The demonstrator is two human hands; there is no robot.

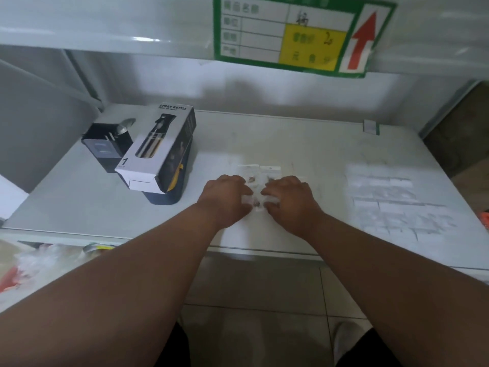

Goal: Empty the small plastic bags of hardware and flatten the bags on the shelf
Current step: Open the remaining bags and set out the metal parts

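Small clear plastic bags (pixel 260 176) with brownish hardware inside lie side by side on the white shelf (pixel 304 144), near its front edge. My left hand (pixel 227 193) and my right hand (pixel 287 194) rest palm-down on the bags, fingertips pointing toward each other with a narrow gap between them. The fingers bend over the bags; the blur hides whether they pinch the plastic. To the right, many flat empty bags (pixel 394 202) lie spread in rows on the shelf.
A spray bottle box (pixel 158 149) lies on a dark container at the left, next to a black holder (pixel 105 147) with a spoon. A green and yellow label (pixel 296 35) hangs from the shelf above. Tiled floor lies below the front edge.
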